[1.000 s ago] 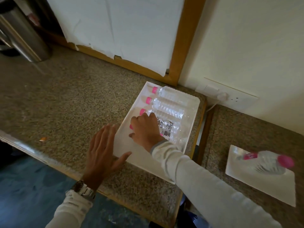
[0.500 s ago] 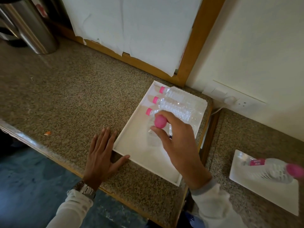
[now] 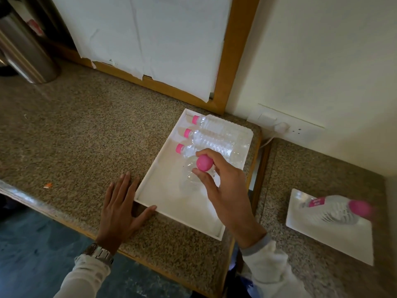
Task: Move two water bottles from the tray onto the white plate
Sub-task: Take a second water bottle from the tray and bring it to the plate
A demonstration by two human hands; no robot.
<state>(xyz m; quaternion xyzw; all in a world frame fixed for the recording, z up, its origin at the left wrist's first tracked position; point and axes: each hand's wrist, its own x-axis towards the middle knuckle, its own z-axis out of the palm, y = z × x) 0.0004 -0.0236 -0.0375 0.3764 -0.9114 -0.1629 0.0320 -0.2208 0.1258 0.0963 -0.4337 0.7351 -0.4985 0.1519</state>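
A white tray (image 3: 163, 203) sits on the granite counter with three clear pink-capped water bottles (image 3: 217, 139) lying side by side at its far end. My right hand (image 3: 223, 188) is shut on a fourth water bottle (image 3: 191, 175), gripping it near its pink cap and holding it upright above the tray. My left hand (image 3: 120, 209) lies flat and open on the counter, its thumb against the tray's near corner. On the right, a white plate (image 3: 318, 231) carries one water bottle (image 3: 335, 209) lying on its side.
A steel container (image 3: 25, 54) stands at the back left. A paper-covered wooden board (image 3: 227, 61) leans on the wall behind the tray. A wall socket with a plug (image 3: 283, 127) is at the back right. A gap (image 3: 257, 179) separates the two counters.
My right hand took hold of a bottle in the tray and raised it upright, cap toward me. My left hand settled flat against the tray's corner.
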